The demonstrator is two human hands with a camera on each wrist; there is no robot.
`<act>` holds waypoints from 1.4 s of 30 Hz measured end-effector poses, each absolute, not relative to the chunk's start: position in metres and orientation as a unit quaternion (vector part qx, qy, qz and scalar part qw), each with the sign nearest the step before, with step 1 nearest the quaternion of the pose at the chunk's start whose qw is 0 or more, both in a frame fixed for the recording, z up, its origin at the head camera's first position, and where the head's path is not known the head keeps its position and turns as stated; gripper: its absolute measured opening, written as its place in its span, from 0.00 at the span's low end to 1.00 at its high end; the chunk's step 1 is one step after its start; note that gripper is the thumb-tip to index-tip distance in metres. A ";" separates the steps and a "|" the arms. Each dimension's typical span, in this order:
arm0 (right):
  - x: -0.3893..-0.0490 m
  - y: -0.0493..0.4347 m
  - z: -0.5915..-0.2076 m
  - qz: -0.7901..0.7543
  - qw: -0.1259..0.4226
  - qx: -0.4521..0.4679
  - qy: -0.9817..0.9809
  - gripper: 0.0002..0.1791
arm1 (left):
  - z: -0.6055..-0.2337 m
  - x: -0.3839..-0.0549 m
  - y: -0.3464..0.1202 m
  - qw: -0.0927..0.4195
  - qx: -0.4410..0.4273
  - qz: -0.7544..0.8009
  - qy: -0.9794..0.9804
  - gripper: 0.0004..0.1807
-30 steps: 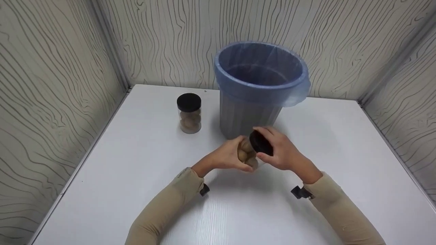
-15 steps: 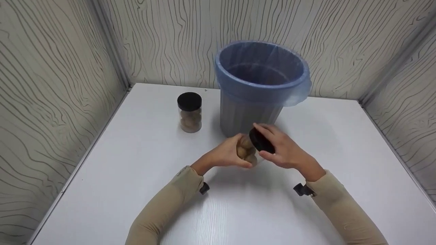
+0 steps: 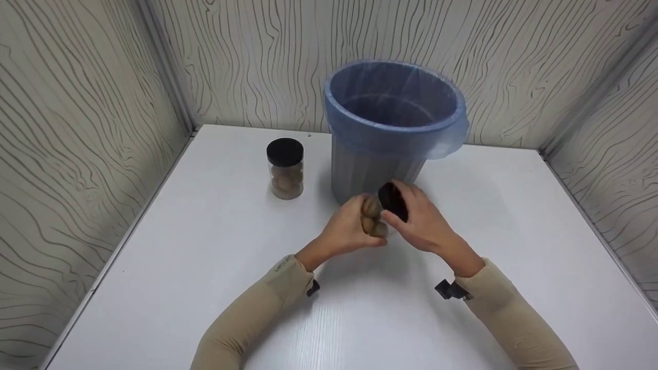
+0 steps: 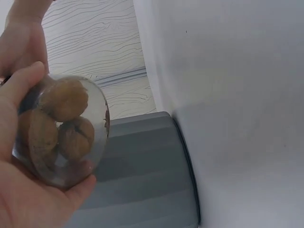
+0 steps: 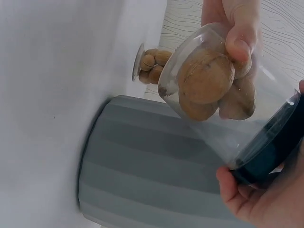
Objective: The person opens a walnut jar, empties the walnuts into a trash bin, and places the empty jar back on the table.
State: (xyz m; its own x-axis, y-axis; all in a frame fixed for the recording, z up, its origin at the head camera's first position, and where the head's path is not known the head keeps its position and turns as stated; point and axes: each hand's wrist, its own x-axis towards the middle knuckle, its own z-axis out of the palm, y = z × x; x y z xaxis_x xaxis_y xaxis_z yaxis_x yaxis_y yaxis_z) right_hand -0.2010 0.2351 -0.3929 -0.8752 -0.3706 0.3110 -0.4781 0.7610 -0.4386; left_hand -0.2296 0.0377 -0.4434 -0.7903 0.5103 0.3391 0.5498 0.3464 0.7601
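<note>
In the head view my left hand (image 3: 345, 228) grips a clear jar (image 5: 218, 137) from its left side. The jar is tilted, held up off the table in front of the bin. Several walnuts (image 5: 206, 76) show through its wall, gathered toward the base. My right hand (image 3: 424, 218) grips the black lid (image 5: 268, 152), which sits at the jar's mouth. In the right wrist view thumb and fingers lie around the lid's edge. The left wrist view shows the jar's base facing the camera, with left thumb and fingers curled around the body.
A second jar (image 3: 286, 182) with a black lid and walnuts inside stands upright on the white table (image 3: 195, 241), back left. Right behind the hands stands a grey ribbed bin (image 3: 360, 174), lined with a blue bag (image 3: 396, 139). Wood-patterned panels (image 3: 257, 51) enclose the table.
Both hands have moved slightly up and away with the jar. The right hand has turned a little on the lid. The second jar and the bin have stayed in place.
</note>
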 end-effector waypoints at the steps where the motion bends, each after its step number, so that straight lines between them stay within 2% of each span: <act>1: -0.201 0.235 -0.393 0.261 0.102 0.225 -0.933 0.40 | -0.443 -0.229 0.038 0.022 -0.325 -0.469 -0.821 0.42; 17: -0.206 0.243 -0.396 0.253 0.141 0.308 -0.906 0.40 | -0.442 -0.232 0.031 -0.035 -0.377 -0.527 -0.761 0.43; 24: -0.210 0.248 -0.397 0.264 0.149 0.356 -0.884 0.42 | -0.443 -0.233 0.025 -0.052 -0.373 -0.512 -0.772 0.47; 34: -0.213 0.253 -0.395 0.267 0.131 0.410 -0.862 0.45 | -0.442 -0.232 0.021 -0.093 -0.365 -0.499 -0.780 0.50; 42: -0.214 0.256 -0.394 0.268 0.125 0.442 -0.847 0.46 | -0.441 -0.233 0.019 -0.105 -0.381 -0.495 -0.774 0.51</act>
